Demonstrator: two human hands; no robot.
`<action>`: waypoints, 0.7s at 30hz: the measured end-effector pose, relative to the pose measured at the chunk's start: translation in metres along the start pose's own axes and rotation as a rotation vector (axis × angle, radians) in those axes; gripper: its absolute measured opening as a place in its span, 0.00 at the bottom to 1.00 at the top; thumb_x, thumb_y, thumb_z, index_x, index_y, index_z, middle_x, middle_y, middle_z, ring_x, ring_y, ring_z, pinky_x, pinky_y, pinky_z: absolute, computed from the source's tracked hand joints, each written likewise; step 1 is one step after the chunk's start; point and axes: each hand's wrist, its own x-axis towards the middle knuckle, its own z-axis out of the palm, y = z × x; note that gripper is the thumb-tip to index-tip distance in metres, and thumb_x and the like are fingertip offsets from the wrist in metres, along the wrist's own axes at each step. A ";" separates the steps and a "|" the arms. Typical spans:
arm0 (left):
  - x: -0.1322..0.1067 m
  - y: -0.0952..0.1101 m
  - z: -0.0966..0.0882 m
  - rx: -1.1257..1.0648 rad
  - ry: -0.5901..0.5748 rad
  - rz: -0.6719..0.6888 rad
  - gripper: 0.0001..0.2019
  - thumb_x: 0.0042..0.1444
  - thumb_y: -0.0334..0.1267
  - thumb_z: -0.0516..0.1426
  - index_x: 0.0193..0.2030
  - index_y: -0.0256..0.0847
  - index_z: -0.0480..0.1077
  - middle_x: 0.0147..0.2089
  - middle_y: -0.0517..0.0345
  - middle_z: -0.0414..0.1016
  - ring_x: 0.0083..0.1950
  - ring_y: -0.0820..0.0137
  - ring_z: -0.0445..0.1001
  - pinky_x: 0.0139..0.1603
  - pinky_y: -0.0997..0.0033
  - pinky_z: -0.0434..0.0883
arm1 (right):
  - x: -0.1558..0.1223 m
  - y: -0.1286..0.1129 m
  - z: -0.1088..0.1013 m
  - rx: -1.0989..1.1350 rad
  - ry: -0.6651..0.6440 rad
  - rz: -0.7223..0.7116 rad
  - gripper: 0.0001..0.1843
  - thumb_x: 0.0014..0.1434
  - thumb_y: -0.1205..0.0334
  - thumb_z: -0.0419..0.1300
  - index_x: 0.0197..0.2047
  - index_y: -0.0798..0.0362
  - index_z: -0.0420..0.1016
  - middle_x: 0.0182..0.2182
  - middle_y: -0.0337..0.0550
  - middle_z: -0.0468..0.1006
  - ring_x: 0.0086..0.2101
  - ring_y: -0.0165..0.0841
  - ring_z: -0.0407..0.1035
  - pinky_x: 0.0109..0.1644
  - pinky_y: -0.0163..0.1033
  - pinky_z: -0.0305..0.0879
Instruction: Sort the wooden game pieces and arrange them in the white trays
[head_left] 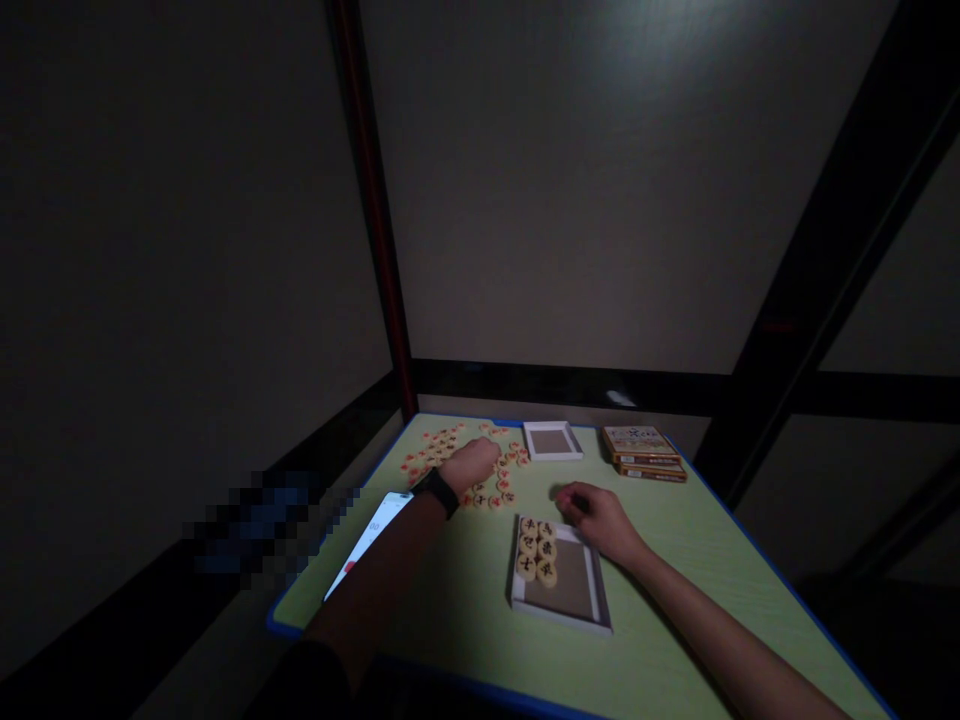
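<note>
My left hand (472, 462), with a black watch on its wrist, reaches over the loose xiangqi pieces (441, 446) on the table. Its fingers are closed and point down among them; whether a piece is in them is hidden. Most of these round pieces bear red or black characters. My right hand (596, 518) has its fingers curled at the far right corner of a shallow white box (562, 618), and the inside of its grip cannot be seen. In the left side of that box, several black-marked xiangqi pieces (538, 549) lie flat in two columns.
The light green table (457, 610) has a blue edge. A second white tray (553, 443) stands at the back. Right of it is a stack of printed boxes (643, 452). A lit phone (369, 542) lies at the left, beneath my left forearm. Walls rise behind.
</note>
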 end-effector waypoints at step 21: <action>-0.053 -0.057 -0.003 -0.003 -0.060 0.155 0.16 0.49 0.20 0.55 0.40 0.41 0.77 0.43 0.53 0.80 0.47 0.67 0.75 0.50 0.72 0.68 | 0.001 0.000 -0.001 -0.026 0.010 -0.033 0.13 0.52 0.56 0.54 0.30 0.52 0.77 0.27 0.44 0.80 0.30 0.38 0.72 0.36 0.40 0.67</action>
